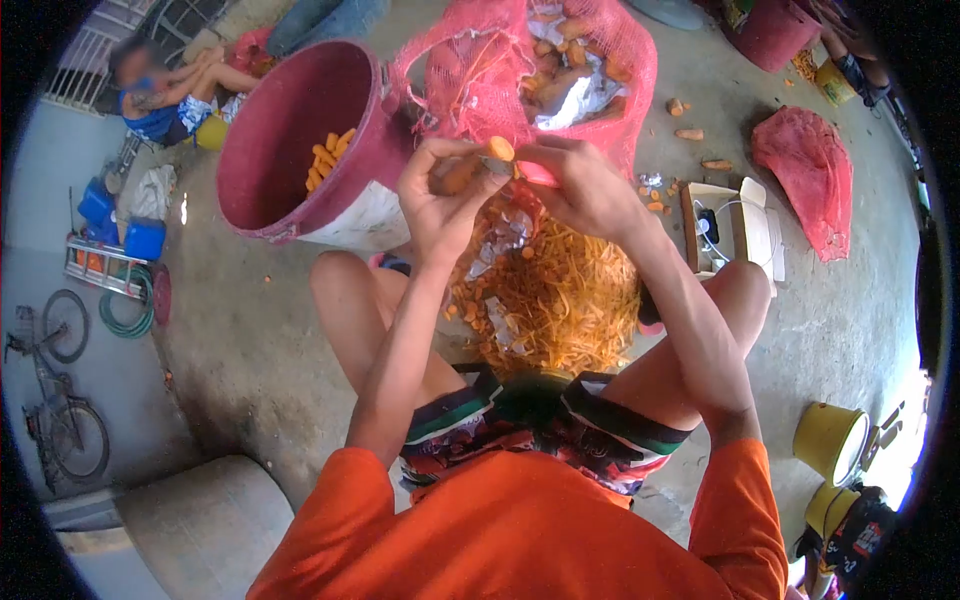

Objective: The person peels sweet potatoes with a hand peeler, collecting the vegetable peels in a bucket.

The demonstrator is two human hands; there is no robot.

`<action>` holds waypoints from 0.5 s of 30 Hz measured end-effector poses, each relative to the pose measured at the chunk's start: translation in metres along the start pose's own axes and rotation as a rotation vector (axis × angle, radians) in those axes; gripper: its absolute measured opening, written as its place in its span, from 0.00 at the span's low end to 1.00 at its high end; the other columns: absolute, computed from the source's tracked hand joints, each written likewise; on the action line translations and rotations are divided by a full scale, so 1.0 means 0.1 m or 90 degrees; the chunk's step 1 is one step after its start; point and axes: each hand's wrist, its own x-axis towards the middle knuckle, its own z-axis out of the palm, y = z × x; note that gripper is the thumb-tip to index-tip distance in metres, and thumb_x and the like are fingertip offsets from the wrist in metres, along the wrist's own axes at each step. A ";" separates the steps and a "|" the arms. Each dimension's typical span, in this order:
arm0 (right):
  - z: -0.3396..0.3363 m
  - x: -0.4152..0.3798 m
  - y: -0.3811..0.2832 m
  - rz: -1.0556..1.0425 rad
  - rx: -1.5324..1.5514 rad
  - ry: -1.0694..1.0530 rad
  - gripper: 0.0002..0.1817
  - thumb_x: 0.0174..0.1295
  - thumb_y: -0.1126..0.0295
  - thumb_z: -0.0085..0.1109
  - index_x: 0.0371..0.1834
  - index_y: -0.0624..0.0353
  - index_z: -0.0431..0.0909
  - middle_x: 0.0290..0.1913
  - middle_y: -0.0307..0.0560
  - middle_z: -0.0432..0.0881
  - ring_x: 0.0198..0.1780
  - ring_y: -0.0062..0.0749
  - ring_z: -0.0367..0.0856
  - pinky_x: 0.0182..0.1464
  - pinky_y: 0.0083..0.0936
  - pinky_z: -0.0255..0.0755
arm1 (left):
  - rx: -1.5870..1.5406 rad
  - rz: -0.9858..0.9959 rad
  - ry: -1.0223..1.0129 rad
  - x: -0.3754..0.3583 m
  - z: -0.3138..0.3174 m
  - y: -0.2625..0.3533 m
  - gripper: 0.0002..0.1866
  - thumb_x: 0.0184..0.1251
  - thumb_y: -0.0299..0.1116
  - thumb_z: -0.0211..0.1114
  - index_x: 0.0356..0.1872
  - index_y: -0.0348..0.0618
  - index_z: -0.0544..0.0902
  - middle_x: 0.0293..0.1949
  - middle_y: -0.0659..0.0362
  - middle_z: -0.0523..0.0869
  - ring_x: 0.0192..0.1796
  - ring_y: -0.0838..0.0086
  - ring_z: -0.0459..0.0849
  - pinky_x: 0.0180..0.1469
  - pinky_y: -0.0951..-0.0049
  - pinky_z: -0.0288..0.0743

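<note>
My left hand (440, 195) is closed around a carrot (499, 149), its orange cut end pointing up and away from me. Fingers of my right hand (588, 192) wrap a small tool with a pink handle (538, 174). Its working end meets the carrot, and I cannot make out whether it is a peeler or a knife. Below both hands, between my knees, lies a heap of orange carrot peelings (570, 300) with cut ends and silvery scraps. Just beyond the hands, a pink mesh sack (640, 110) lies open, showing unpeeled carrots (575, 55) and crumpled paper.
A large maroon tub (262, 130) at the left holds peeled carrots (328, 160). At the right are an open cardboard box (745, 225), loose carrot pieces (689, 134) and a red sack (805, 175). Yellow buckets (822, 440) stand lower right. Another person (175, 95) sits far left.
</note>
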 end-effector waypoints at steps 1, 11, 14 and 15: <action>-0.05 0.00 -0.02 -0.006 -0.004 0.011 0.19 0.58 0.72 0.63 0.53 0.63 0.79 0.45 0.63 0.83 0.48 0.64 0.82 0.48 0.51 0.76 | 0.003 0.011 -0.007 0.03 0.01 0.04 0.17 0.57 0.23 0.81 0.44 0.38 0.81 0.41 0.61 0.86 0.47 0.79 0.85 0.53 0.77 0.80; -0.05 0.01 0.35 0.095 -0.133 0.065 0.11 0.64 0.71 0.60 0.47 0.64 0.81 0.34 0.64 0.85 0.40 0.64 0.84 0.40 0.52 0.77 | -0.011 -0.078 -0.094 0.25 -0.08 -0.36 0.20 0.64 0.45 0.78 0.42 0.44 0.77 0.39 0.63 0.82 0.43 0.76 0.83 0.48 0.70 0.79; -0.28 -0.11 0.76 0.180 -0.127 0.075 0.11 0.69 0.67 0.60 0.45 0.64 0.81 0.35 0.65 0.84 0.37 0.65 0.82 0.38 0.48 0.78 | -0.236 -0.011 -0.220 0.28 0.08 -0.20 0.24 0.64 0.49 0.77 0.48 0.45 0.76 0.39 0.62 0.81 0.40 0.73 0.83 0.43 0.68 0.78; -0.45 -0.11 0.72 0.249 -0.106 0.046 0.12 0.68 0.65 0.64 0.45 0.64 0.82 0.34 0.60 0.86 0.33 0.54 0.84 0.38 0.40 0.78 | -0.241 -0.052 -0.200 0.26 0.18 -0.08 0.21 0.72 0.49 0.70 0.52 0.46 0.75 0.39 0.62 0.81 0.39 0.71 0.82 0.42 0.69 0.77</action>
